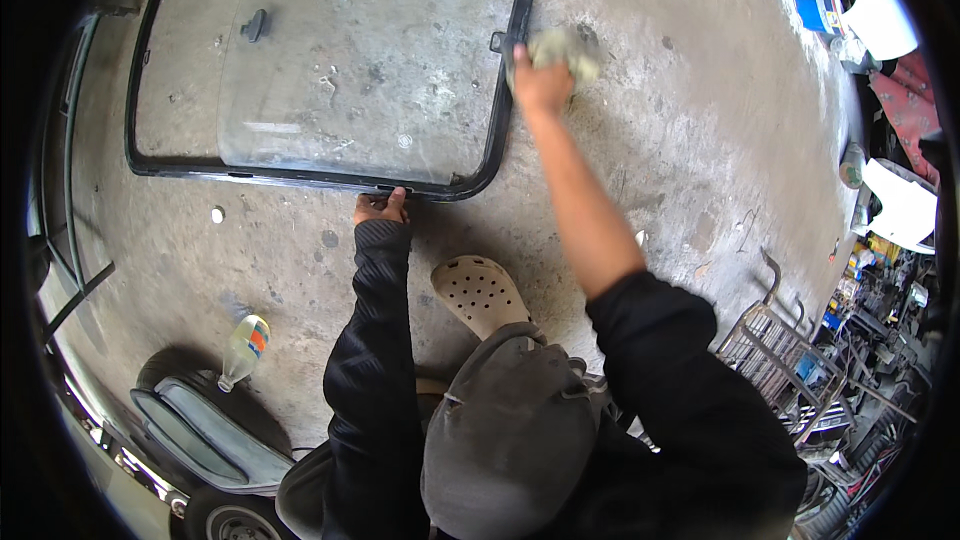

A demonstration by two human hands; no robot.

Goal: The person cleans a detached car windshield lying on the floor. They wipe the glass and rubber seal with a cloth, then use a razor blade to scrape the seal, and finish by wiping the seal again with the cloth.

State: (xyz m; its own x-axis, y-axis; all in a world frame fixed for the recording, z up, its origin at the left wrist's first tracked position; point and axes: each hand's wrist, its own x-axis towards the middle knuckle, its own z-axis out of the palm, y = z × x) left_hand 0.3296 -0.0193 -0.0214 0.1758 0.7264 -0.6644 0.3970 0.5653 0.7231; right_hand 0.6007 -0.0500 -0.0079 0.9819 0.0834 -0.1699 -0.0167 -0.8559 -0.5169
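A sliding glass window in a black frame (300,179) stands or leans over the concrete floor in front of me; which of the two, I cannot tell. Its clear glass carries a small dark latch (254,26). My left hand (381,208) is closed on the frame's near edge, close to the near right corner. On the frame's right side, my right hand (543,88) presses a pale yellowish-green rag (568,55), blurred by motion. The fingers of that hand are wrapped over the cloth and partly hidden.
A clear bottle (243,352) lies on the floor at left, near a grey panel (215,440) and a wheel (235,520). A small white cap (217,214) sits nearer the window. Metal racks (775,350) and piled parts line the right. My beige clog (478,292) is below the frame.
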